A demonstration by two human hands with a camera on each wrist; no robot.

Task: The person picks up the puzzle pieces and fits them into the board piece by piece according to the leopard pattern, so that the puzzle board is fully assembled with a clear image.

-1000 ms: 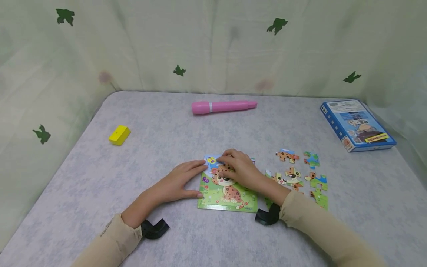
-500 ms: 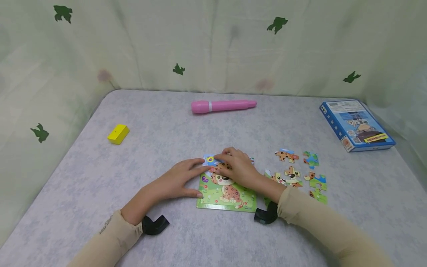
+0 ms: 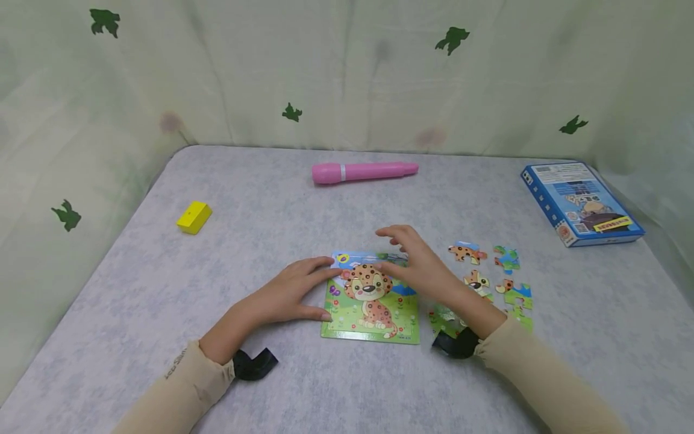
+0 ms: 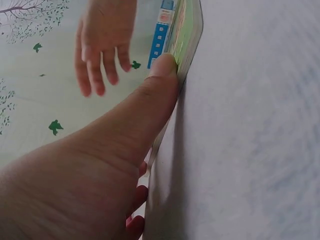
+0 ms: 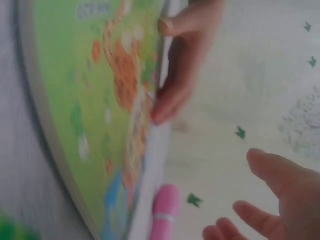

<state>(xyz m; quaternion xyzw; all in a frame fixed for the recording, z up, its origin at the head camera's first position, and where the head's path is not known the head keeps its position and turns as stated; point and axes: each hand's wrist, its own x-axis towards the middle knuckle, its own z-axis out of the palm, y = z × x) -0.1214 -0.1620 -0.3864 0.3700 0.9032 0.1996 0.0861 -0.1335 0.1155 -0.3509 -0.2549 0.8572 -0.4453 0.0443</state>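
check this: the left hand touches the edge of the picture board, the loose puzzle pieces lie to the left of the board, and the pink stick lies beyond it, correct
Not quite: the loose puzzle pieces lie to the right of the picture board, as the head view shows. The left hand does touch its edge, and the pink stick lies beyond it.

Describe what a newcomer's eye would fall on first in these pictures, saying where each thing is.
Probably the bright spotted-cat puzzle first: it lies flat on the table, the left hand touching its left edge and the right hand raised over its far right corner. Next might come the pink stick beyond it, then the yellow block at the left.
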